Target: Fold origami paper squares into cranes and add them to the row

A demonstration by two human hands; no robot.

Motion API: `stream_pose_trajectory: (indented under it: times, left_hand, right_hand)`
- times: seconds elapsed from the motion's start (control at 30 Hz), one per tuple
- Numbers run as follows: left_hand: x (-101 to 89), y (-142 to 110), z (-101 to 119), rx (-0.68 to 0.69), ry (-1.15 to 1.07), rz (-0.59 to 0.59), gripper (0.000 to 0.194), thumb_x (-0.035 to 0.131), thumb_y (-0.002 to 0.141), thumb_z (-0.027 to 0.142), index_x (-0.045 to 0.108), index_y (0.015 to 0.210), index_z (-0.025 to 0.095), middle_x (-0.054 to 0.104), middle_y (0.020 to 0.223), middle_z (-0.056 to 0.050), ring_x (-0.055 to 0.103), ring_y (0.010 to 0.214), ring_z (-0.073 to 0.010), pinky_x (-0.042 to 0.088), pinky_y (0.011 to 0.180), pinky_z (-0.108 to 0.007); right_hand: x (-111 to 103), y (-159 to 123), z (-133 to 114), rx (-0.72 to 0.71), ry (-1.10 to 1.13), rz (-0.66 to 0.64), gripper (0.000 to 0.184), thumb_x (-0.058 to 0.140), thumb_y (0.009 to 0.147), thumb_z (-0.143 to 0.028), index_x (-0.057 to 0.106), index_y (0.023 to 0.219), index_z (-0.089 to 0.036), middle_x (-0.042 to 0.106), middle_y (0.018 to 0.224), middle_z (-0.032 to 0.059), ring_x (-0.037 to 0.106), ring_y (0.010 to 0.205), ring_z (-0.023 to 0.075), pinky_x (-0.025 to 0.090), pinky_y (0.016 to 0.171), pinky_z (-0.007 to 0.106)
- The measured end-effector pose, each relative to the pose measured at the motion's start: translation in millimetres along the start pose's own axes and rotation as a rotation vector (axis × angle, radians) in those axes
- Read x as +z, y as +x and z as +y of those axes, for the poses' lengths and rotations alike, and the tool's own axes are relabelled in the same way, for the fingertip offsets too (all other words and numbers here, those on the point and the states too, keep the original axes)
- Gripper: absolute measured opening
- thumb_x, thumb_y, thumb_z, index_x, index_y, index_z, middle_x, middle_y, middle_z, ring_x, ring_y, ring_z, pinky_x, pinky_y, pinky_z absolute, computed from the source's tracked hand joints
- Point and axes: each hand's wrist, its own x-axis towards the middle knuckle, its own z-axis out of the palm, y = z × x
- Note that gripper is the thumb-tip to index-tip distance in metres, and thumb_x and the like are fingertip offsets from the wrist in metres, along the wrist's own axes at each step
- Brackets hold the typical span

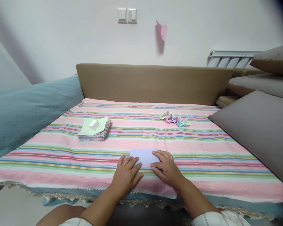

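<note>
Head view: a pale lavender, rectangular paper sheet (143,156) lies at six o'clock.
The left hand (125,175), at its eight o'clock, and right hand (168,168), at three, rest fingers slightly apart, clamping nothing; uneven pressure, or soft give in the pink multicoloured striped cloth (85,166) beneath, could skew or crease it.
</note>
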Motion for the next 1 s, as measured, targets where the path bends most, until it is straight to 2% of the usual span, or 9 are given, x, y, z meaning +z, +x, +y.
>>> stream_pose_trajectory:
  times: [0.33,0.5,0.63,0.73,0.87,1.0]
  left_hand:
    - [-11.0,-2.2,-14.6,-0.092,-0.018,0.066,0.017,0.055,0.083,0.036,0.070,0.088,0.031,0.066,0.110,-0.003,0.057,0.101,-0.0239,0.028,0.098,-0.051]
    - [-15.0,-2.6,-23.7,-0.144,-0.025,0.072,0.017,0.057,0.081,0.036,0.072,0.077,0.032,0.067,0.108,-0.001,0.059,0.098,-0.0238,0.031,0.097,-0.051]
    - [-11.8,-2.0,-31.0,-0.214,-0.052,0.105,0.021,0.058,0.080,0.039,0.070,0.067,0.028,0.066,0.111,-0.003,0.058,0.098,-0.0248,0.038,0.091,-0.048]
    - [-6.7,-1.1,-35.0,-0.296,-0.055,0.120,0.019,0.060,0.077,0.041,0.068,0.076,0.024,0.061,0.120,-0.006,0.056,0.103,-0.0264,0.041,0.090,-0.046]
    - [-2.7,0.0,-37.2,-0.336,-0.019,0.072,0.037,0.062,0.074,0.046,0.063,0.104,0.025,0.053,0.129,-0.010,0.051,0.112,-0.0292,0.038,0.093,-0.049]
    - [-1.4,-0.5,-37.9,-0.325,0.004,0.039,0.038,0.061,0.075,0.048,0.064,0.106,0.027,0.052,0.131,-0.009,0.051,0.112,-0.0300,0.037,0.094,-0.051]
  right_hand:
    - [-12.4,1.2,10.9,0.079,0.028,-0.019,0.019,0.054,0.081,-0.032,0.072,0.075,-0.029,0.055,0.127,0.0024,0.043,0.119,0.0274,0.028,0.099,0.050]
    - [-15.5,0.2,16.0,0.100,0.044,-0.009,0.020,0.055,0.080,-0.030,0.072,0.070,-0.027,0.057,0.124,0.0025,0.045,0.118,0.0270,0.031,0.098,0.049]
    - [-13.1,0.9,18.1,0.122,0.106,0.006,0.017,0.057,0.077,-0.030,0.067,0.065,-0.024,0.059,0.119,0.0049,0.048,0.114,0.0261,0.035,0.095,0.047]
    - [-9.7,2.1,19.7,0.185,0.161,0.029,0.011,0.062,0.074,-0.032,0.062,0.073,-0.021,0.061,0.111,0.0081,0.051,0.108,0.0255,0.040,0.091,0.043]
    - [-5.2,2.4,23.3,0.304,0.180,0.082,0.029,0.066,0.069,-0.037,0.058,0.092,-0.020,0.059,0.110,0.0099,0.051,0.108,0.0266,0.042,0.091,0.043]
    - [-1.1,0.8,26.9,0.349,0.168,0.076,0.041,0.067,0.069,-0.042,0.061,0.104,-0.021,0.055,0.119,0.0111,0.047,0.114,0.0284,0.040,0.095,0.046]
